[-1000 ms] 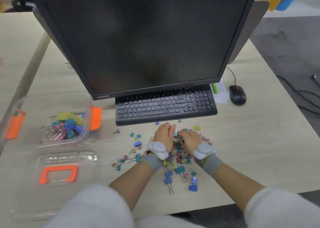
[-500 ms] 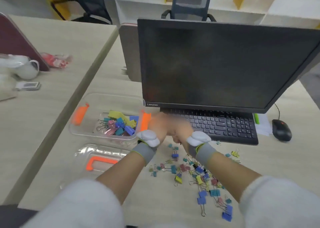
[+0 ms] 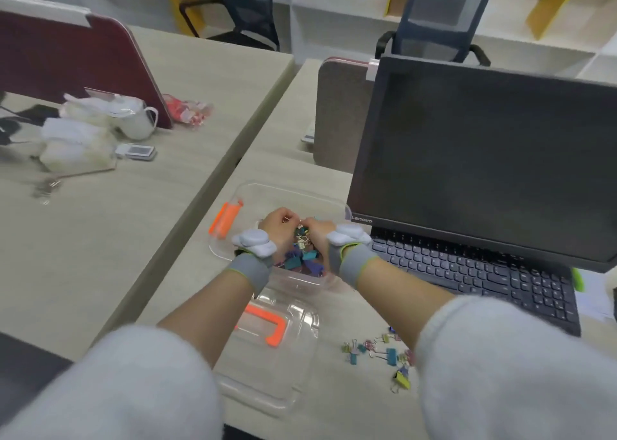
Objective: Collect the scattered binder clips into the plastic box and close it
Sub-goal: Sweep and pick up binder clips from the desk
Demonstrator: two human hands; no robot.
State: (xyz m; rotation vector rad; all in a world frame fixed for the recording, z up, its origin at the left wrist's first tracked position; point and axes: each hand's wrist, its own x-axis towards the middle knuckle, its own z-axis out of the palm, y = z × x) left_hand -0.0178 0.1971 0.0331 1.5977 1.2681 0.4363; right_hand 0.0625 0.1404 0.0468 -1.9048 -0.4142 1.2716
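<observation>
The clear plastic box (image 3: 253, 192) with orange side latches stands on the desk left of the monitor. Both hands are held together over its inside. My left hand (image 3: 278, 227) and my right hand (image 3: 317, 231) have their fingers curled round a bunch of coloured binder clips, and some clips hang and drop between them. A heap of binder clips in the box (image 3: 300, 259) lies below the hands. The clear lid (image 3: 283, 349) with an orange handle lies flat in front of the box. Scattered binder clips (image 3: 384, 349) stay on the desk by my right forearm.
A black monitor (image 3: 484, 159) rises just right of the box, with a black keyboard (image 3: 484, 272) below it. The neighbouring desk at the left carries a white jug (image 3: 133, 119), a small device (image 3: 137, 152) and bags. Office chairs stand beyond the desks.
Both hands scooped up clips from the pile in front of the keyboard and carried them left. They now hover over the open box; the view swung left with them.
</observation>
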